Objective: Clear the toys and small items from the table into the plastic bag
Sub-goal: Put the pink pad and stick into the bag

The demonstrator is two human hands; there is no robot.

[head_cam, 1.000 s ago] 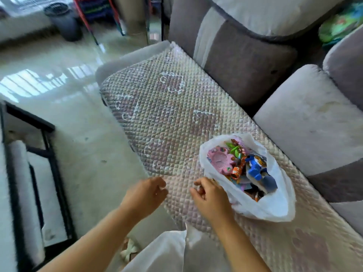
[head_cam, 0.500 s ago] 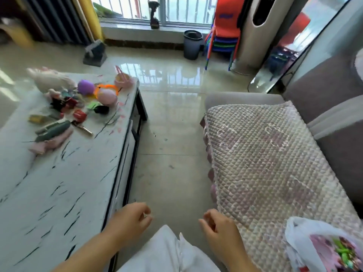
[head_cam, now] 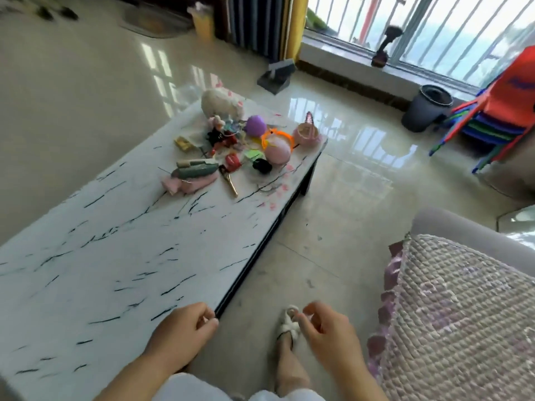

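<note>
A white table with black crack-like streaks fills the left side. At its far end lies a cluster of toys: a cream plush animal at the back, a purple ball, a pink ball with an orange ring behind it, and a small pink basket at the far right corner. Nearer in the pile are a grey-green toy lying on a pink one, a small red piece, a black piece and a brass-coloured key-like thing (blur hides the finer detail).

The left hand hovers at the table's near edge, fingers loosely curled, holding nothing. The right hand hangs over the floor between table and sofa, fingers likewise loosely bent and empty. Below it a foot in a white sandal stands on the tiles.

On the right is the sofa seat under a quilted pink cover. The plastic bag is out of view. Farther back, a dark bin stands by the window, next to stacked coloured chairs.
</note>
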